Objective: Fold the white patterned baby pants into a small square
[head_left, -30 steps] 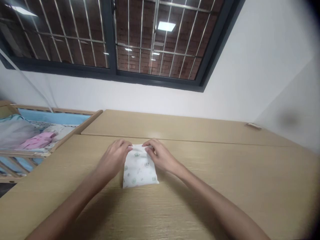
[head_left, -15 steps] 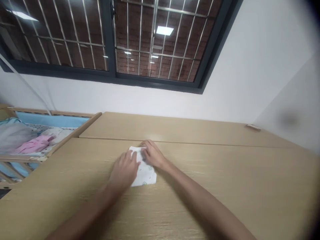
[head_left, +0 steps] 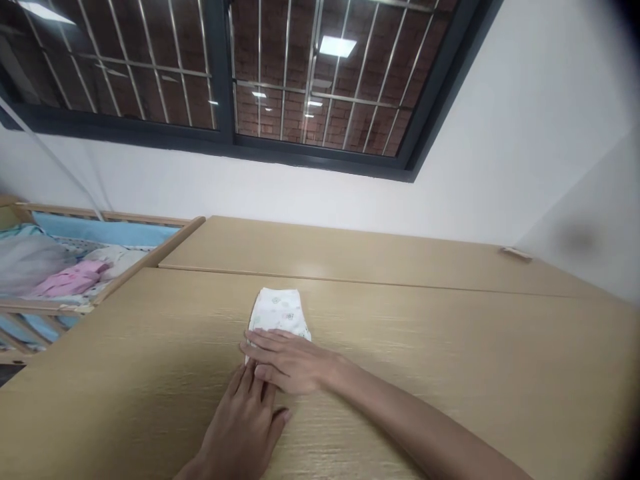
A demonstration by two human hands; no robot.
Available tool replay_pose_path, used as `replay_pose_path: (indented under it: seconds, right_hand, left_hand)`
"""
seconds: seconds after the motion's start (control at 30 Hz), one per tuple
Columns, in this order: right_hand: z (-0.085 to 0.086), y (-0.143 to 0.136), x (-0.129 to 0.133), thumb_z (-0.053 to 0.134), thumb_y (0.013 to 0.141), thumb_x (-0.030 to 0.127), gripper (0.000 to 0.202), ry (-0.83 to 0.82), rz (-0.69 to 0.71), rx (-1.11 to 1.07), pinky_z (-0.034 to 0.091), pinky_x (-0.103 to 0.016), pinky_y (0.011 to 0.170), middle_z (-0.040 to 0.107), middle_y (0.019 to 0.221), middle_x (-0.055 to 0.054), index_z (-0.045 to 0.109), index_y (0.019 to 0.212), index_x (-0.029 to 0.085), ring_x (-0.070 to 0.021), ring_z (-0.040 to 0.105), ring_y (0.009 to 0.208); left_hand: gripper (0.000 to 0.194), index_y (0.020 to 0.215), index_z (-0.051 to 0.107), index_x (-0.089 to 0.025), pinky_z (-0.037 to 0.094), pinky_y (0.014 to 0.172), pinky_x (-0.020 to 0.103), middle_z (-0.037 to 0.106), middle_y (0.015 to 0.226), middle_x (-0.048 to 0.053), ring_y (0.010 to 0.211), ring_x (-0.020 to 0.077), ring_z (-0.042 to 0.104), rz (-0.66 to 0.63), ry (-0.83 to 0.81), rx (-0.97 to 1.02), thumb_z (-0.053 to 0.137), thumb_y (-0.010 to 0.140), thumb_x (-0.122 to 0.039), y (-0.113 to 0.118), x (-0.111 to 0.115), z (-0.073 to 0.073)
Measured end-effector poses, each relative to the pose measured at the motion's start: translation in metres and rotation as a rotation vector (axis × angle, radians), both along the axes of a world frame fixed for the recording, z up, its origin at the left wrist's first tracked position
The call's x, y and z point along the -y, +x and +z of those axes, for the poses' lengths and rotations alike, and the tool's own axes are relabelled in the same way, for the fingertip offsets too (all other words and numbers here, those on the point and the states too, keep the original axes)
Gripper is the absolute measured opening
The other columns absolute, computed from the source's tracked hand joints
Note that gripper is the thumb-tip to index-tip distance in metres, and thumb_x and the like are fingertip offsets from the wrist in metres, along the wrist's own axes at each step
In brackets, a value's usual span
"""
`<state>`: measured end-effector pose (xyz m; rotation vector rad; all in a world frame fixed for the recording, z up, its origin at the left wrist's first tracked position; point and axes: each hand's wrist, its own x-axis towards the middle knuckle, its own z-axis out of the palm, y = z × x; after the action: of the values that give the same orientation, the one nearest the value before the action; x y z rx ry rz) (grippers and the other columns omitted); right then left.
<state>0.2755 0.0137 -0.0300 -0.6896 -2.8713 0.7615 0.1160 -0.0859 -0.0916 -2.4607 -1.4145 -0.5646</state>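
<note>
A small folded white cloth [head_left: 278,308] with a faint green print lies on the light wooden surface [head_left: 425,360]. My right hand [head_left: 287,360] rests flat across the cloth's near part, its fingers stretched to the left. Just in front of it, my left hand [head_left: 245,420] lies with extended fingers and thumb apart, its fingertips at the cloth's near left edge and touching my right hand. The cloth's near edge is mostly hidden under my hands.
A wooden crib [head_left: 143,275] with blue lining, a pink cloth [head_left: 75,277] and pale bedding stands at the left. Behind the surface are a white wall and a dark-framed window [head_left: 320,157] with bars. A small flat item [head_left: 517,253] lies at the back right.
Both hands have moved toward me from the cloth's upper part. My right hand has flattened across its near part, my left hand has slid off it, and the cloth's far part is uncovered.
</note>
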Motion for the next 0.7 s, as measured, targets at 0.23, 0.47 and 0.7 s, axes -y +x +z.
replay_pose_path:
  seconds: [0.23,0.47,0.7]
  right_hand:
    - [-0.01,0.006,-0.053,0.023,0.107,0.057,0.064,0.108,-0.084,0.101,0.005,-0.042,0.128,0.013,0.169,-0.004,0.021,0.162,0.024,-0.0201,0.008,0.157]
    - [-0.012,0.014,-0.085,0.024,0.108,0.053,0.063,0.165,-0.126,0.082,0.007,-0.042,0.128,0.014,0.169,-0.004,0.02,0.163,0.023,-0.0208,0.01,0.157]
    - [-0.006,0.015,-0.068,0.032,0.108,0.043,0.054,0.378,-0.211,0.003,0.019,-0.047,0.125,0.028,0.166,-0.011,0.04,0.154,0.017,-0.0263,0.024,0.153]
  left_hand:
    - [0.05,0.133,0.061,-0.002,0.05,0.102,0.054,0.057,0.139,0.028,0.131,0.0411,0.054,0.023,0.005,-0.134,0.048,0.098,-0.036,0.001,-0.004,-0.001]
    - [0.039,0.131,0.062,-0.006,0.047,0.107,0.051,0.06,0.139,0.023,0.136,0.0344,0.052,-0.016,-0.073,-0.144,0.039,0.102,-0.02,-0.003,-0.009,0.001]
    - [0.04,0.12,0.065,-0.015,0.054,0.098,0.04,0.069,0.126,0.013,0.114,0.0262,0.066,-0.122,-0.28,-0.129,0.043,0.089,-0.001,-0.03,-0.039,0.018]
